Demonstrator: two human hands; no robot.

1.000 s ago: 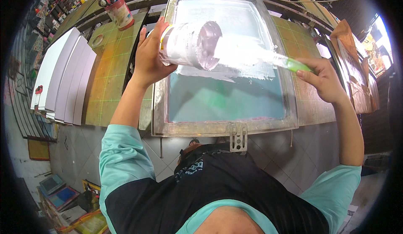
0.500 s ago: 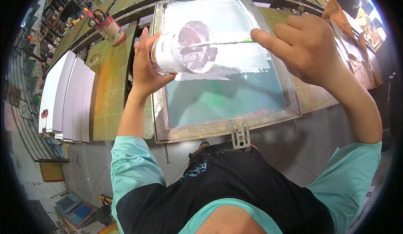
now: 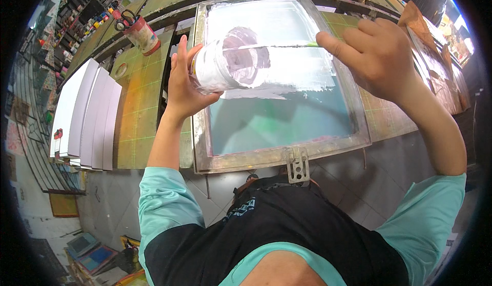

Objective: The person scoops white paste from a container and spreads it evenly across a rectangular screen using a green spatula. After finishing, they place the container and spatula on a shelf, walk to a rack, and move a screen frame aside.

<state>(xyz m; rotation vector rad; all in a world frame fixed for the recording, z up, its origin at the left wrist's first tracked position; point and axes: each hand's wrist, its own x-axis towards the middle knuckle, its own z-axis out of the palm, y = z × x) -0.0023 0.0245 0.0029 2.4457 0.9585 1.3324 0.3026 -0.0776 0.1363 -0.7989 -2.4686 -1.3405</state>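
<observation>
My left hand (image 3: 183, 93) is wrapped round a white plastic tub (image 3: 210, 69), tipped on its side with its mouth facing right. White ink coats the inside of the tub. Between the fingers of my right hand (image 3: 376, 55) is a thin spatula (image 3: 287, 45) with a green part by my fingertips. Its ink-smeared blade reaches across to the tub's mouth. Beneath both hands lies a framed printing screen (image 3: 359, 109). Thick white ink (image 3: 300, 73) covers the far part of its mesh, while the near part shows blue-green.
White boards (image 3: 77, 114) stand stacked at the left, near a roll of tape (image 3: 121, 70) and a red cup (image 3: 142, 38) holding scissors. Brown paper (image 3: 428, 63) lies at the right. A slotted metal bracket (image 3: 298, 168) juts from the screen's near edge.
The spatula has shifted slightly toward the far rim of the tub's mouth. Both hands keep their grip, and the whole view has slid a little sideways.
</observation>
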